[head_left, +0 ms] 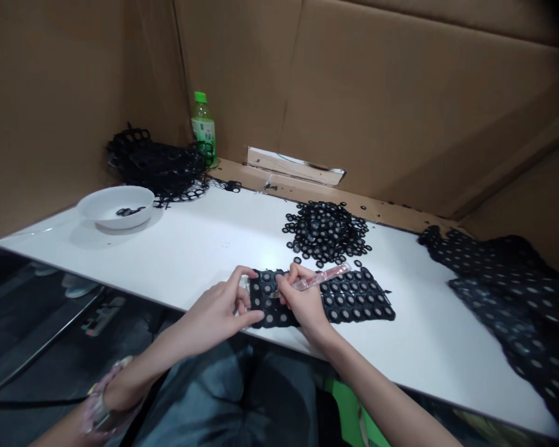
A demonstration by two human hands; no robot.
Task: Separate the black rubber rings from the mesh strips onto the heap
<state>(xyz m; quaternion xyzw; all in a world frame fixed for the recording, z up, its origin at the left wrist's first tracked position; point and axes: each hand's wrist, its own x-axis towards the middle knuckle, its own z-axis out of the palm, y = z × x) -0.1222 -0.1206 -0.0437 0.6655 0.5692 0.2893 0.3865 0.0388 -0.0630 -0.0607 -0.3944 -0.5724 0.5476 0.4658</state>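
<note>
Two hands of yours meet at the black sheet of round discs [354, 298], which lies flat near the front edge of the white surface [200, 248]. Your left hand [221, 307] is at the sheet's left end, its thumb and index finger spread apart and touching it, with the other fingers curled beside that end. Your right hand [305, 307] has its fingers clamped on a slim pen-like tool [326, 275] with a clear and red handle, held tilted over the sheet; you cover its lower end, so its tip cannot be made out. Just beyond the sheet you have a heap of small black rings [326, 230] with pale centers. To your left, a white bowl [93, 208] holds a few dark round pieces [129, 212], with tangled black mesh [158, 164] behind it and a green-capped bottle [204, 130] beside the mesh. Dotted black sheeting [507, 279] drapes over the surface's right end, and brown cardboard walls [377, 93] rise behind.
</note>
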